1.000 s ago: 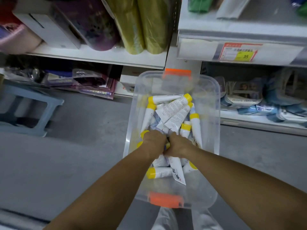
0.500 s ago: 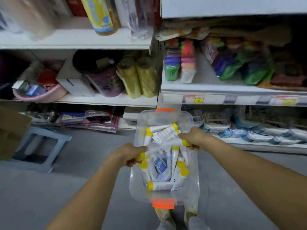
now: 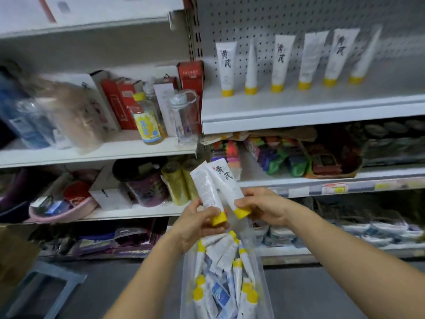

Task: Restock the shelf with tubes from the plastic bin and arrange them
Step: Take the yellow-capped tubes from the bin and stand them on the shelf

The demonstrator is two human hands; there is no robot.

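Left hand (image 3: 195, 224), right hand (image 3: 264, 208) grip tubes (image 3: 207, 187); shelf (image 3: 299, 104) front seemingly open.

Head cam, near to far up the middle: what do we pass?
Plastic bin → left hand and right hand, gripping two held tubes → shelf with six standing tubes.

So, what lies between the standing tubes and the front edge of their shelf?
Nothing: in the head view, the shelf in front of the standing tubes is bare.
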